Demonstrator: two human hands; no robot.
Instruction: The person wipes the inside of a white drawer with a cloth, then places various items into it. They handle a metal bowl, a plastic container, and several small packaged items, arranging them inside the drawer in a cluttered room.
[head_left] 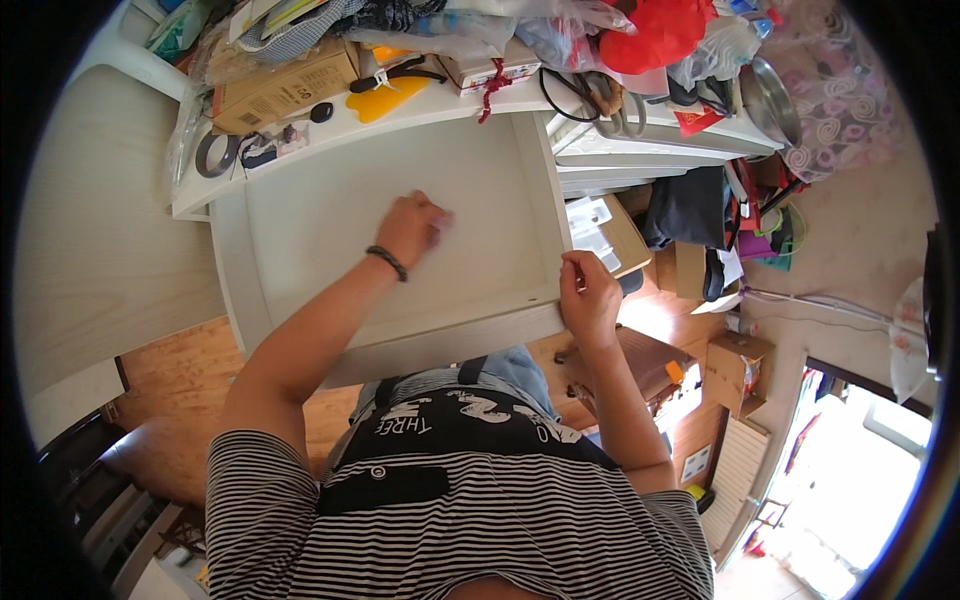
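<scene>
A pale wooden drawer is pulled out in front of me, its light inner floor showing. My left hand, with a dark bracelet at the wrist, is over the middle of that floor. Its fingers are curled in and partly blurred; whatever they may hold is hidden. By the drawer's right front corner is my right hand, closed with the fingertips drawn together. Anything in it is too small to make out, and I cannot tell if it touches the drawer side.
Clutter covers the white top behind the drawer: a cardboard box, a tape roll, a yellow flat piece, a red bag and a metal bowl. Boxes and bags stand at the right.
</scene>
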